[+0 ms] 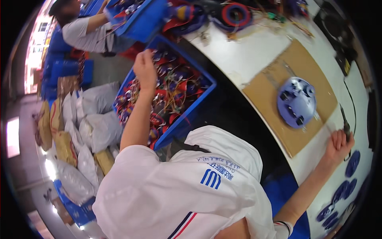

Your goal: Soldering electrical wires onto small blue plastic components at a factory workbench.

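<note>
My left hand is closed at the upper left part of a blue bin packed with red and purple parts with thin wires; what its fingers hold is hidden. At the right, my right hand grips a slim black-handled tool with a cord beside it. A round purple plastic piece with dark fittings lies on a cardboard sheet on the white table, left of the tool.
A co-worker handles another blue bin at upper left. Sacks and stacked blue crates fill the left floor. More red-and-purple parts lie at the table's top; several purple discs lie at lower right.
</note>
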Available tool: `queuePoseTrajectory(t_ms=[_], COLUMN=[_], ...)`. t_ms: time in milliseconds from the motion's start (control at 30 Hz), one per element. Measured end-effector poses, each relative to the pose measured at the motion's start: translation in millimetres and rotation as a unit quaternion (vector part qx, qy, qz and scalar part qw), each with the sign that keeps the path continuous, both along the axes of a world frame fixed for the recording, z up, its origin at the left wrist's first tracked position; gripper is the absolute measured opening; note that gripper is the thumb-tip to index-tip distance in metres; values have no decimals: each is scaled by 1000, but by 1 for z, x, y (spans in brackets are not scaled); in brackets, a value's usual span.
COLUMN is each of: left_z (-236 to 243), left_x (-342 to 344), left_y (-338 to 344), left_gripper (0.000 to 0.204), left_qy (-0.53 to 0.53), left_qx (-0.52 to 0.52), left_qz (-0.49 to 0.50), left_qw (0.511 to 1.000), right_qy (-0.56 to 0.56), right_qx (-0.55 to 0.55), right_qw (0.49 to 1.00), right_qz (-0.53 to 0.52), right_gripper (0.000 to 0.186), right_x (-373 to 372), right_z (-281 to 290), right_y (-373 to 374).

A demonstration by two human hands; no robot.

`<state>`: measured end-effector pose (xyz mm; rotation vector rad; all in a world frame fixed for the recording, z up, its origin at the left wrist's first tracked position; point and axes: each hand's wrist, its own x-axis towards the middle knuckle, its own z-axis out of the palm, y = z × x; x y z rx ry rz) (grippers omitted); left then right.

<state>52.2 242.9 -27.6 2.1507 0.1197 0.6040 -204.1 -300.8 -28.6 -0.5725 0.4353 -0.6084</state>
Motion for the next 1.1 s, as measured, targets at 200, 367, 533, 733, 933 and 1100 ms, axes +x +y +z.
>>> queuePoseTrajectory(t_ms=[200, 367, 533, 733, 933, 1100], left_z=[-28, -20, -29, -48, 87, 187], left_x=[-37, -79, -109, -121, -75, -59], left_y=[154, 191, 151, 102, 137, 86], left_gripper=[23, 25, 56, 75, 63, 62], left_qy=[128, 384, 492, 379, 526, -40], left_qx=[236, 326, 211, 231, 247, 331], left_qz=[75, 15, -202, -143, -105, -81], left_qw=[960, 864, 820, 885, 807, 939], right_qy=[11, 33, 38, 28, 8, 4], right_qx=[20, 31, 26, 32, 59, 71], right_qw=[1000, 998, 998, 999, 998, 997], right_qz=[8, -36, -33, -25, -4, 4], right_gripper=[14, 10, 9, 9, 9, 10], right_x=[-2, 3, 7, 3, 2, 3], right_z=[2, 4, 8, 3, 3, 4], right_y=[-8, -5, 3, 1, -1, 1])
